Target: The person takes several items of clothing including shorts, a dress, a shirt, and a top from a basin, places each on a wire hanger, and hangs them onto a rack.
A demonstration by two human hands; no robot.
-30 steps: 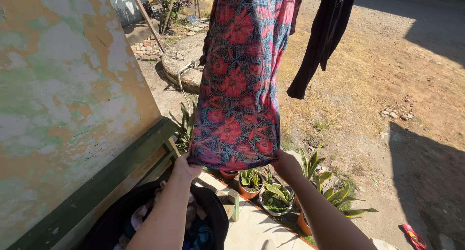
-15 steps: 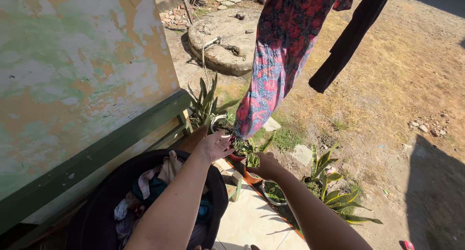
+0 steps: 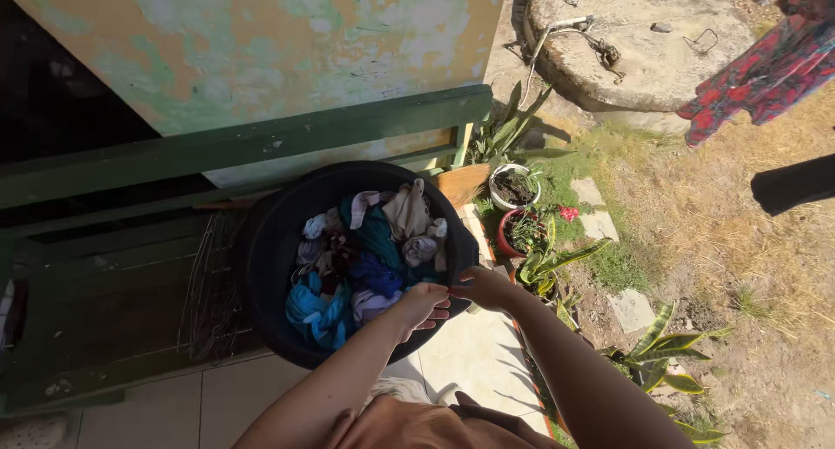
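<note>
A black tub (image 3: 261,266) holds blue, teal, beige and purple clothes (image 3: 365,258), beside a green rail (image 3: 261,140), a peeling yellow-green wall (image 3: 287,40), and a red-flowered cloth (image 3: 765,66) hanging near a black garment (image 3: 796,184).

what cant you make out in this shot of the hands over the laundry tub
- Head view: the black tub bottom, hidden under piled clothes.
- Left hand and right hand: whether the fingers pinch anything, too small.
- Floral cloth: cut off by the frame edge.

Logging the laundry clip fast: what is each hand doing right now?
Left hand: empty, fingers loosely curled, over the rim of the black tub of clothes.
Right hand: at the tub's rim; grip cannot be told.
</note>
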